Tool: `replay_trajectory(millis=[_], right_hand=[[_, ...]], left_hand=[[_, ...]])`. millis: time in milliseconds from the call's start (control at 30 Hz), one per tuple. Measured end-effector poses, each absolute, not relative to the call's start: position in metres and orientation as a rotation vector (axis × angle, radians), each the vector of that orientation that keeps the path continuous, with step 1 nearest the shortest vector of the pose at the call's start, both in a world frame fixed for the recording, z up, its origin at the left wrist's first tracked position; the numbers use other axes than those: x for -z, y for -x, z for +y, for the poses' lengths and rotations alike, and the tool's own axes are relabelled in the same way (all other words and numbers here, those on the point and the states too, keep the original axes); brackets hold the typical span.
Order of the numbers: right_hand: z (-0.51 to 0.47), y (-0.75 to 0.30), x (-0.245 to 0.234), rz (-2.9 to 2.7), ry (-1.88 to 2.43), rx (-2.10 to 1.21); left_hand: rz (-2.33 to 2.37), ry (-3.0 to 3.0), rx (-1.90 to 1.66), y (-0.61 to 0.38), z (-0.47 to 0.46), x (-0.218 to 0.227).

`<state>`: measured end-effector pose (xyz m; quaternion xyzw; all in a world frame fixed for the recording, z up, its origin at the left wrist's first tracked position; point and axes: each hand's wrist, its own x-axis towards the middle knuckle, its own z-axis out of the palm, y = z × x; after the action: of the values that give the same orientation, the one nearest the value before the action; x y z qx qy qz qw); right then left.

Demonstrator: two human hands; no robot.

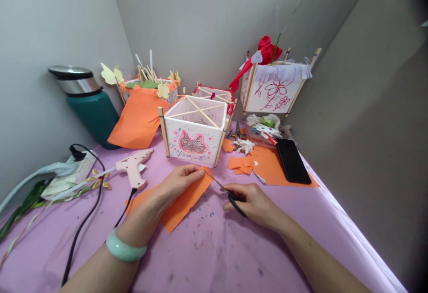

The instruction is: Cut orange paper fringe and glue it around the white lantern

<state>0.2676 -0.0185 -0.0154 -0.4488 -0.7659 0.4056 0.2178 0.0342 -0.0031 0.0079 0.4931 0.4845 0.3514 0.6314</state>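
Note:
My left hand pinches the upper edge of an orange paper sheet, which slants down toward me over the table. In my right hand is a pair of scissors with dark handles, fingers wrapped through the loops. The blades point left and meet the sheet's upper right corner, close to my left fingertips. Just beyond the hands stands a white box lantern with wooden corner posts and a butterfly drawn on its front. Orange paper scraps lie to the right of it.
A pink glue gun, its black cable trailing toward me, and a power strip are at the left. Behind them stands a teal bottle. A black phone rests on orange paper at the right, below a flower-decorated lantern.

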Motion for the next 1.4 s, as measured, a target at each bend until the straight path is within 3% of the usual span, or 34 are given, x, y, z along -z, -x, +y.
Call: replay_trajectory(millis=[833, 1400], right_hand=[[-0.019, -0.267, 0.014, -2.118, 1.249, -1.111], [-0.021, -0.268, 0.006, -2.096, 1.235, -1.279]], left_hand=[[1.137, -1.209, -0.826, -0.033, 0.000, -0.005], [1.223, -1.183, -0.873, -0.025, 0.003, -0.004]])
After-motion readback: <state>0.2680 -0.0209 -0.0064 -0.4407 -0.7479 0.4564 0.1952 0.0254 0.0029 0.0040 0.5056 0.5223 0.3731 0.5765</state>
